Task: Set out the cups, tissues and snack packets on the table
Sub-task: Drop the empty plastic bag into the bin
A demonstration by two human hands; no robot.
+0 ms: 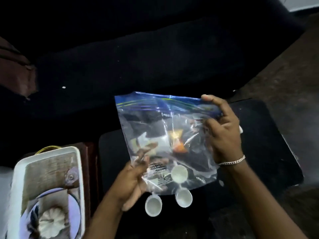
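Note:
Over the black table [269, 135] I hold up a clear zip bag [151, 118] with a blue seal strip. My right hand [222, 135] pinches its top right corner. My left hand [133, 183] grips its lower left part, fingers showing through the plastic. Through the bag I see an orange snack packet [177, 142] and something white and folded [144, 140], perhaps a tissue. Two small white cups [153, 207] [183, 198] stand upright on the table just below the bag. A third cup [179, 173] shows through the plastic; I cannot tell whether it is inside or behind.
A white tray [17, 169] at the lower left holds a woven mat, a patterned plate and a clear suction cup. A dark sofa [138, 49] fills the space beyond the table. Brown floor lies to the right.

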